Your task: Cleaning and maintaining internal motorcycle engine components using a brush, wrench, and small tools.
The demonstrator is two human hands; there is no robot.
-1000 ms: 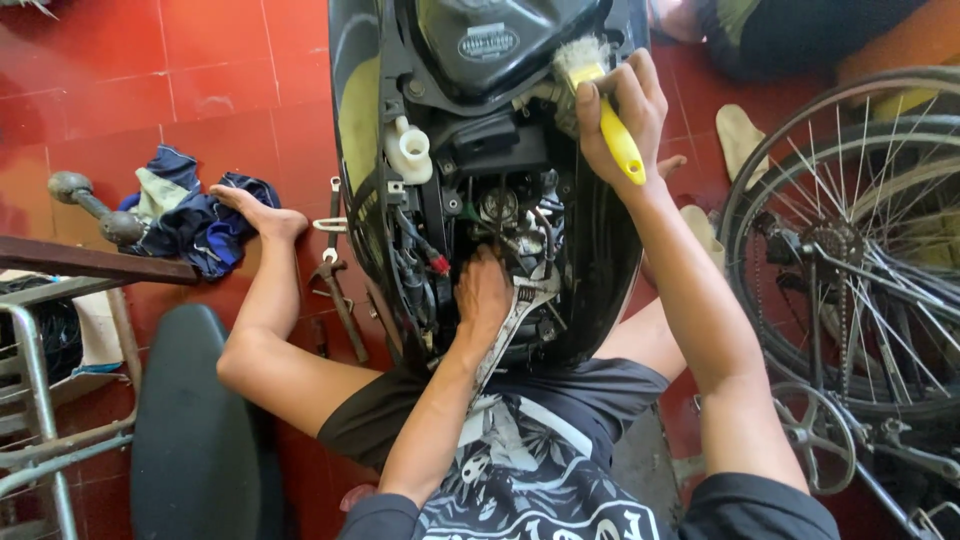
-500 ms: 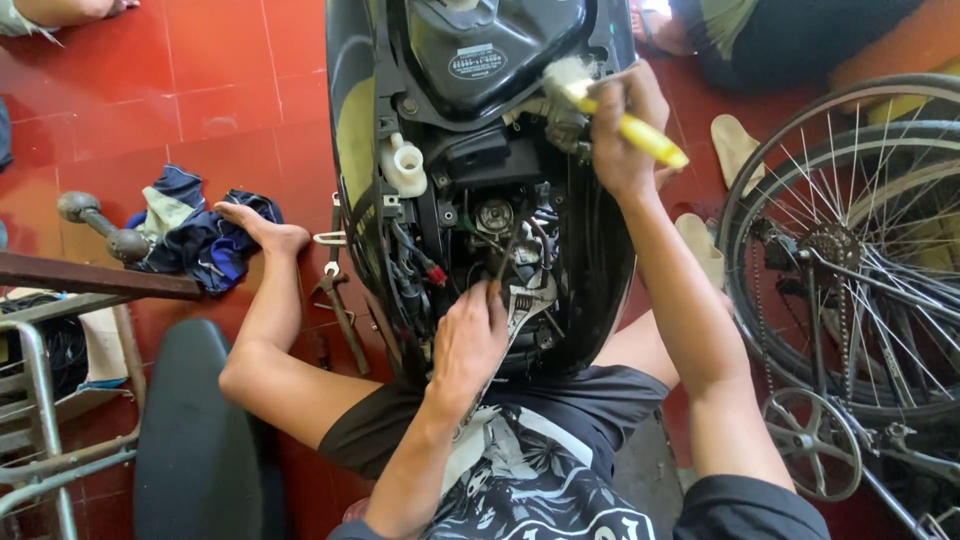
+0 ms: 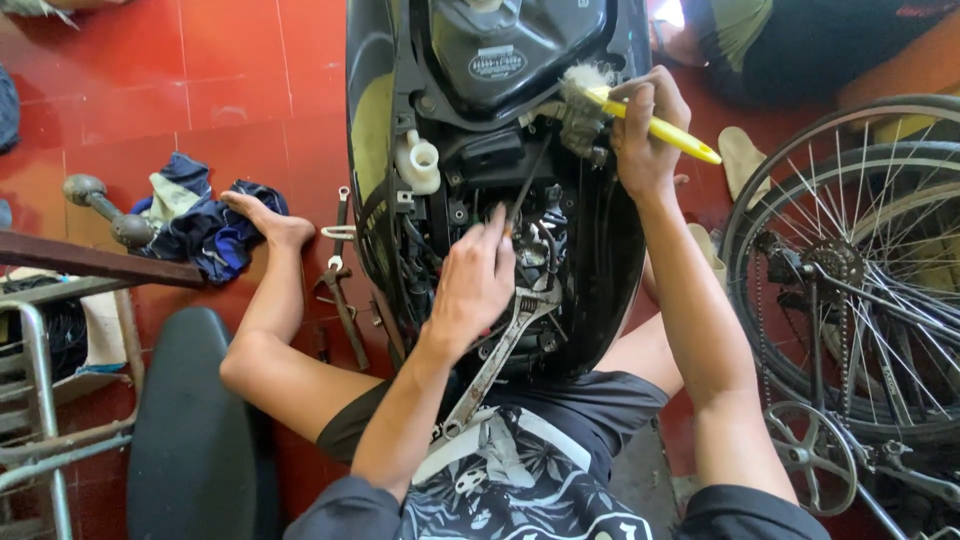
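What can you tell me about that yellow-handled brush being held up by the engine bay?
The brush has a slim, bright yellow handle, plastic by the look of it, tapering to a point that sticks out to the right past the right hand. Its pale bristles are frayed and grimy, and press against the dark parts at the upper edge of the opened scooter body. It lies tilted, bristles up-left, tip down-right. The right hand grips it around the middle; nothing else holds it.

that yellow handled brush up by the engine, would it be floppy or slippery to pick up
The yellow-handled brush probably handles stiff: its handle stays straight in the right hand. Likely light for its size, since fingers alone hold it. The frayed bristles look soft and should bend when pushed against the engine parts. The handle could be greasy; I cannot tell.
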